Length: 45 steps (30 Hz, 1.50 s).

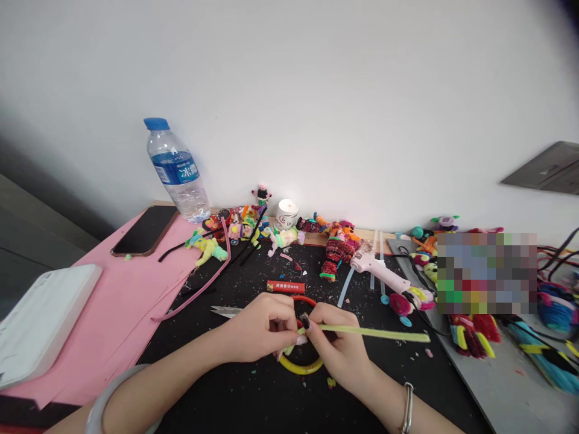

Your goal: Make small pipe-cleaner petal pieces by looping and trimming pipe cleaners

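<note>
Over the middle of the black mat, my left hand (262, 328) and my right hand (340, 343) meet, fingers closed in a pinch. Both grip a yellow-green pipe cleaner (384, 333), whose long free end sticks out to the right past my right hand. Around my left fingertips, a small pale pink and green bit shows, mostly hidden by the fingers. Under my hands lie scissors (224, 311); their blade points left and the red and yellow handle loops are partly covered. A small red box (286, 286) lies just beyond my hands.
A pale pink glue gun (380, 271) lies to the right, near glue sticks (346, 287). Several pipe-cleaner dolls (337, 247) and a paper cup (286, 213) line the wall. Leftward are a water bottle (177, 172), phone (145, 230), pink paper (113, 295) and white device (47, 319).
</note>
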### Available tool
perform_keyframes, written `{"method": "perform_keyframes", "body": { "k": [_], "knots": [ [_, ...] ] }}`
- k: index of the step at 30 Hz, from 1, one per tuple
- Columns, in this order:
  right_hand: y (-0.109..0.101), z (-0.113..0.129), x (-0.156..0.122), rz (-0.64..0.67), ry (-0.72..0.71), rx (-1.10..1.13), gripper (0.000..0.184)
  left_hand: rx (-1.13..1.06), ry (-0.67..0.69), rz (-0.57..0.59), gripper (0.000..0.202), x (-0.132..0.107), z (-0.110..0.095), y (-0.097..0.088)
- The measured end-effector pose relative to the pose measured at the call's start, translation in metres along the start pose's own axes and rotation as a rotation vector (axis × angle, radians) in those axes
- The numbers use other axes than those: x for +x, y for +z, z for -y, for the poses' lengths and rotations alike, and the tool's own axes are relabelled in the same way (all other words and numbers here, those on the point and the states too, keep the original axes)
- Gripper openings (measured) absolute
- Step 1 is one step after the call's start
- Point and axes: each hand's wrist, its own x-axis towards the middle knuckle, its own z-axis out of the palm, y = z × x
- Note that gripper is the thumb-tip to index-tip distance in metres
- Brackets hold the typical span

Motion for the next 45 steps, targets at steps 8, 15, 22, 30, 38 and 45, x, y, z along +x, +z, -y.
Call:
{"method": "perform_keyframes", "body": {
  "k": [8, 15, 22, 30, 38, 45],
  "knots": [
    [-0.002, 0.000, -0.002, -0.033, 0.108, 0.010, 0.031, -0.250, -0.002, -0.182, 0.031, 0.001, -0.001, -0.007],
    [0.001, -0.002, -0.004, -0.026, 0.135, 0.006, 0.029, -0.394, -0.106, -0.124, 0.019, 0.003, 0.001, -0.006],
    [-0.001, -0.004, -0.002, -0.028, 0.161, -0.010, 0.029, -0.341, -0.073, -0.181, 0.011, 0.004, 0.002, -0.003],
    [0.000, -0.004, -0.003, -0.001, 0.107, -0.003, 0.029, -0.323, -0.070, -0.291, 0.011, 0.001, 0.003, -0.002],
    [-0.002, -0.003, -0.003, 0.043, 0.070, 0.032, 0.032, -0.432, -0.125, -0.371, 0.018, 0.006, 0.001, -0.010],
    [-0.003, -0.003, -0.003, 0.005, 0.112, 0.078, 0.032, -0.764, -0.215, -0.273, 0.023, 0.006, 0.006, -0.005]
  ]
}}
